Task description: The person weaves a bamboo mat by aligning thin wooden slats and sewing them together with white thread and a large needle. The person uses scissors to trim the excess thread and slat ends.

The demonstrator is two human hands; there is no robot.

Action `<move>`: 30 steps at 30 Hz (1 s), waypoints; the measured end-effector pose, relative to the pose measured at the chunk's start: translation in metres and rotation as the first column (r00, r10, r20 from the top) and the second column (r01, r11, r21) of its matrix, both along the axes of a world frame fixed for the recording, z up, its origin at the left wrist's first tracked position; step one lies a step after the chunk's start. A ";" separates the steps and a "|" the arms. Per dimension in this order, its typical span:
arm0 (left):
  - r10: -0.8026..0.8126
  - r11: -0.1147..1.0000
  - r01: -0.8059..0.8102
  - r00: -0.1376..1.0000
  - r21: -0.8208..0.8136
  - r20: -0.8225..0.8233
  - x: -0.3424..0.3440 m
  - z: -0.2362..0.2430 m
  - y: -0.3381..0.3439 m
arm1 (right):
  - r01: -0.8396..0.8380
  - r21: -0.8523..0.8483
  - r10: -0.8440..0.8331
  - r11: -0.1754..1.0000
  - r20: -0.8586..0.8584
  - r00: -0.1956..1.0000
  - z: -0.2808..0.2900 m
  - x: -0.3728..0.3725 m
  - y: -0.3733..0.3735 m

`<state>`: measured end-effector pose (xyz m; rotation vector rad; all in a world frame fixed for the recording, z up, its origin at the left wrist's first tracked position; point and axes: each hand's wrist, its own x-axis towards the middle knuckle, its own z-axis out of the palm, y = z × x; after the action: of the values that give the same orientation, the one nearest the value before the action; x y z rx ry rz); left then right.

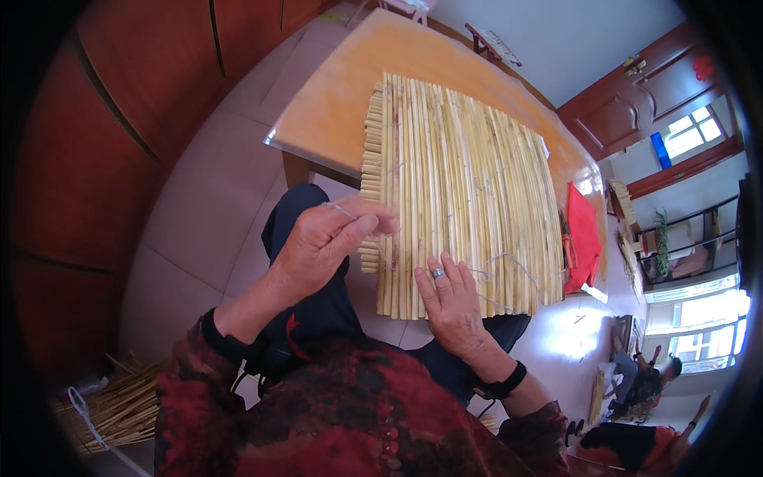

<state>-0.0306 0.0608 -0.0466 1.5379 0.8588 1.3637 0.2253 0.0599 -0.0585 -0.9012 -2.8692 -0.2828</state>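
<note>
A mat of pale yellow reed stalks (469,191), laid side by side and tied with thin cord, rests on the table and reaches over its near edge above my lap. Stalk ends (372,143) stick out from beneath its left side. My left hand (326,242) is raised at that left edge, fingers pinched, with a thin grey string (340,211) running across them. Flat on the near part of the mat lies my right hand (455,306), fingers stretched out, a ring on one. Loose cord (509,256) curls over the stalks beside it.
Under the mat stands an orange-topped table (342,87). A red cloth-like piece (584,234) hangs at its right edge. On the floor at lower left is a tied bundle of stalks (119,409). Other people (648,385) are at the far right, near windows and a shelf.
</note>
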 end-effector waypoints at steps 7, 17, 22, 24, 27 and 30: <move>-0.100 0.918 0.270 0.866 0.290 -0.490 0.002 0.045 0.029 | -0.073 0.090 0.079 0.993 -0.064 0.995 0.121 0.006 0.029; 0.152 0.781 0.191 0.865 0.595 -0.478 0.034 0.121 0.055 | -0.221 0.280 0.224 0.934 0.021 0.974 0.248 0.014 0.060; 0.396 0.719 -0.196 0.904 0.666 -0.162 0.037 0.147 0.053 | 0.128 0.658 0.130 0.742 -0.329 0.935 0.280 -0.005 0.061; 0.408 0.785 -0.303 0.909 0.540 -0.083 0.037 0.162 0.045 | 0.189 0.707 0.184 0.682 -0.416 0.890 0.276 -0.016 0.063; 0.451 0.756 -0.387 0.892 0.528 0.009 0.044 0.160 0.048 | 0.288 0.764 0.309 0.577 -0.531 0.789 0.259 -0.015 0.077; 0.403 0.789 -0.392 0.911 0.473 0.084 0.038 0.159 0.040 | 0.120 0.595 0.393 0.795 -0.656 0.645 0.216 -0.021 0.078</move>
<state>0.0073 0.1003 0.1126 1.8102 0.9396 1.9919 0.2046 0.1375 0.1571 -0.4699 -1.8462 -0.5831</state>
